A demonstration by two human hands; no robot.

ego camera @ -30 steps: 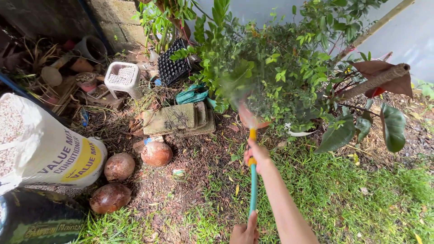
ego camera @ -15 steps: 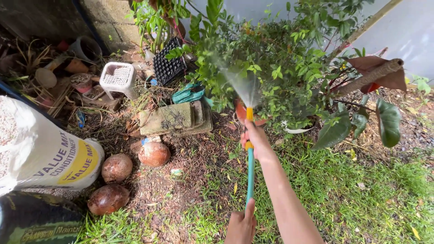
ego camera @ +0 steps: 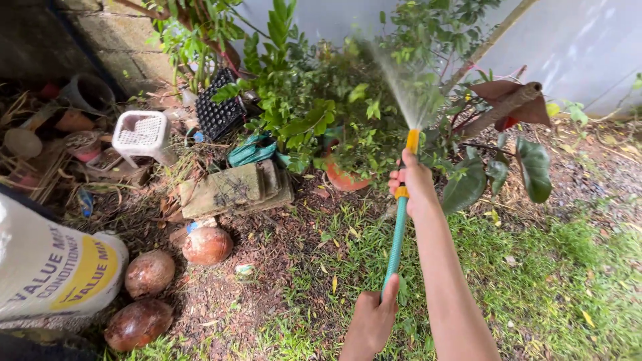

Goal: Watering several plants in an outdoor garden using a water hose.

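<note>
My right hand (ego camera: 416, 182) grips the yellow nozzle (ego camera: 412, 140) of a teal garden hose (ego camera: 396, 237), arm stretched forward. A fan of water sprays up from the nozzle onto a leafy green bush (ego camera: 341, 100). My left hand (ego camera: 371, 321) holds the hose lower down, near the bottom edge of the view. A terracotta pot (ego camera: 342, 178) sits under the bush, just left of the nozzle. A plant with large dark red and green leaves (ego camera: 528, 160) stands to the right of my right hand.
Three brown coconut husks (ego camera: 150, 273) lie on bare soil at the left, beside a white sack (ego camera: 47, 267). A mossy concrete block (ego camera: 231, 188), a white plastic basket (ego camera: 142, 134), a black seedling tray (ego camera: 219, 110) and old pots stand behind. Grass covers the right side; a pale wall is behind.
The nozzle and my right hand have swung to the right and higher, and the spray now hits the right part of the bush. My view has shifted right too.
</note>
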